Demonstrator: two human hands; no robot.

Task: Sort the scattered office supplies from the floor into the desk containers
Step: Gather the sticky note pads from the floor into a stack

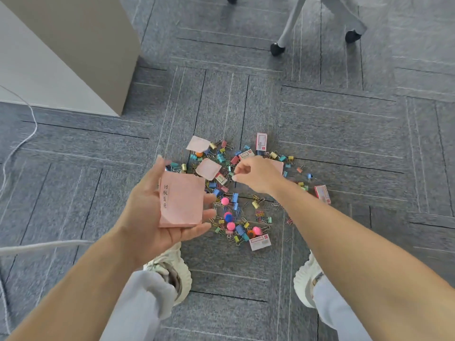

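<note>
My left hand [157, 212] holds a stack of pink sticky notes [181, 201] with handwriting on the top sheet, thumb on its left edge and fingers under its right edge. My right hand [256, 174] hovers over the pile with fingers curled, thumb and forefinger close together; I see nothing held in it. On the carpet lie two more pink notes [208, 168] [198, 143], and a third [279, 166] is partly hidden by my right hand. Around them are several coloured binder clips [235, 198], paper clips [258, 214], pink push pins [224, 201] and small staple boxes [259, 242].
A white cabinet [73, 57] stands at the upper left, with a white cable [22, 141] on the carpet beside it. Chair legs with castors [277, 49] are at the top. My two white shoes [172, 269] stand just below the pile.
</note>
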